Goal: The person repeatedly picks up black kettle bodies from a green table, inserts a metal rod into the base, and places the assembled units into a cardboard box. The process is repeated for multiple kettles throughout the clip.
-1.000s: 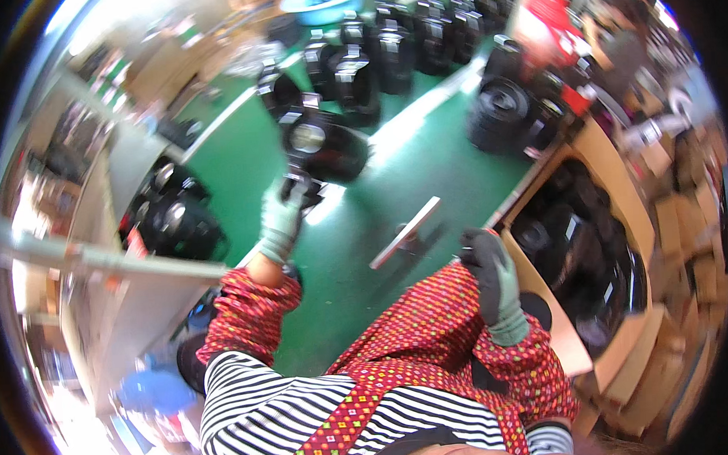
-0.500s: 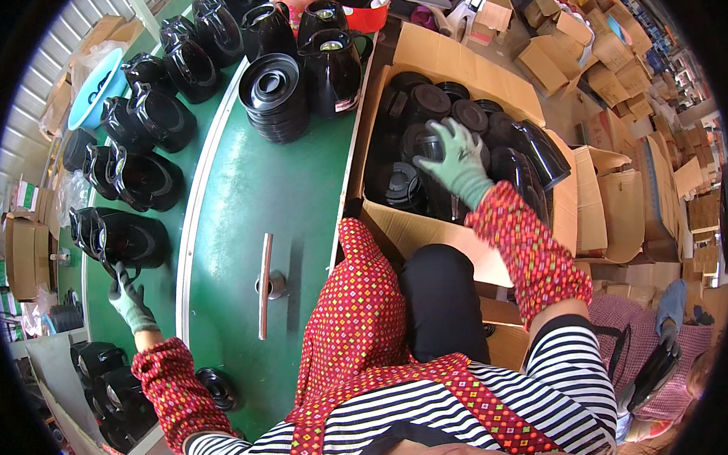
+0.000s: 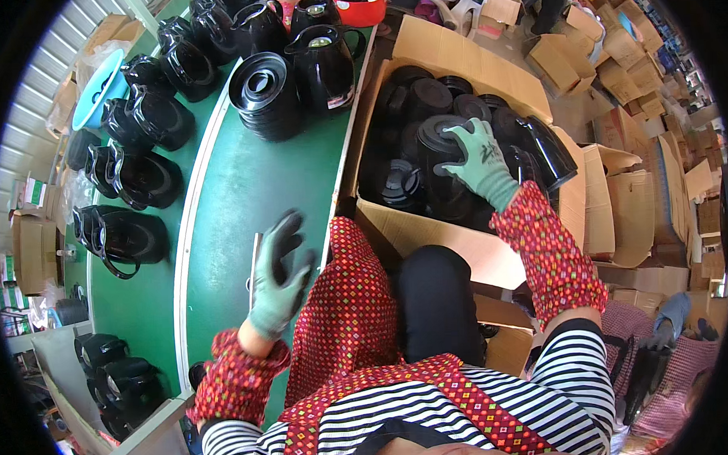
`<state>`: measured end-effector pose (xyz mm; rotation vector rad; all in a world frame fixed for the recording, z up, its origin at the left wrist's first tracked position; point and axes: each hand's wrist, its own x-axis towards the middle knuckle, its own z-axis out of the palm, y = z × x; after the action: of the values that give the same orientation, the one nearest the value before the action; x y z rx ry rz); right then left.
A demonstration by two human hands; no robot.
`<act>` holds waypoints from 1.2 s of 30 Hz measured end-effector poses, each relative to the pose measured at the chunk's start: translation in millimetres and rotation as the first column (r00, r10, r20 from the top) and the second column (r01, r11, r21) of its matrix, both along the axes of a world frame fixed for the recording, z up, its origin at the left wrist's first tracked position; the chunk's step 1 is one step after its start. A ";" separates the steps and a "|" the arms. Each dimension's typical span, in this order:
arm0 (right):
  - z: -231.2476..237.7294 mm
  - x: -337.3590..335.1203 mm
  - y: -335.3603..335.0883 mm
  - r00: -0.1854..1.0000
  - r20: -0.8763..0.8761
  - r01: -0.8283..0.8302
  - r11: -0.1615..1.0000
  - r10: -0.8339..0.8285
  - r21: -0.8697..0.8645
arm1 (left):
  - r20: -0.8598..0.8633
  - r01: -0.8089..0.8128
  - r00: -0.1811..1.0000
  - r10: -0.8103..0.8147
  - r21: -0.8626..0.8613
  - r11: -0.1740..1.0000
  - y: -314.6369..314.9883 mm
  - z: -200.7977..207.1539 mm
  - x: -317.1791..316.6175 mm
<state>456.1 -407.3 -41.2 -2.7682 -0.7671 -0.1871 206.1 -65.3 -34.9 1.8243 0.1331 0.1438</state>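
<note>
Sunlit green worktable [image 3: 234, 192] beside stacked cardboard boxes [image 3: 615, 66], corrugated metal wall [image 3: 34, 86] at left.

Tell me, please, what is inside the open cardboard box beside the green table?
The cardboard box holds stacked black round lids and jug parts; the right hand rests on one lid. The lower layers and the box's bottom are covered.

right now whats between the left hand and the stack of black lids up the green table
Bare green table only: in the head view nothing lies between the left hand and the stack of black lids.
</note>
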 end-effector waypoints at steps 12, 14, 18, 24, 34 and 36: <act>223.2 -155.4 10.8 0.877 0.278 -0.462 0.848 0.392 0.261 | 0.169 0.111 0.985 -0.047 -0.395 0.912 -99.1 42.2 53.2; 222.5 -162.5 13.2 0.824 0.306 -0.552 0.800 0.478 0.235 | 0.392 0.171 0.918 -0.059 -0.256 0.952 -95.9 14.0 35.6; 165.3 -196.3 8.9 0.826 0.133 -0.528 0.669 0.548 0.523 | 0.226 0.131 0.972 -0.066 -0.285 0.949 -115.6 -54.0 -21.4; 104.8 -221.5 19.8 0.959 -0.117 -0.099 0.686 0.260 0.721 | 0.334 -0.199 0.941 0.059 0.402 0.894 -47.0 3.8 -64.3; 51.1 -249.3 24.4 0.955 0.024 -0.278 0.863 0.296 0.421 | -0.325 -0.054 0.908 0.265 0.536 0.843 96.1 -82.0 -123.8; 69.2 -263.6 27.9 0.957 -0.026 -0.263 0.902 0.289 0.343 | -0.116 -0.147 0.970 0.214 0.421 0.895 99.7 -92.6 -123.1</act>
<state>192.5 -379.5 28.0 -2.3031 -0.9950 -0.1400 83.0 34.4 -127.6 2.2438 0.4141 0.1653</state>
